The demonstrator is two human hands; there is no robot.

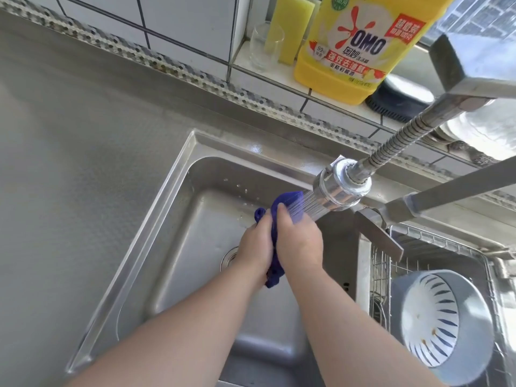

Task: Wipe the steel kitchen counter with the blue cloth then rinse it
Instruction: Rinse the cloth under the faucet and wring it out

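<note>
The blue cloth (289,203) is bunched between my two hands over the steel sink basin (178,275). My left hand (255,247) grips its left side and my right hand (298,241) grips its right side, palms facing each other. Water sprays from the faucet head (340,185) onto the cloth's upper end. A tail of cloth hangs below my wrists. The steel counter (83,152) stretches to the left of the sink.
A yellow detergent bottle (360,43), a glass (265,46) and a yellow sponge (290,26) stand on the tiled ledge behind. On the right, a wire rack (382,275) holds a grey and white strainer bowl (444,322). The drain (229,258) lies under my left hand.
</note>
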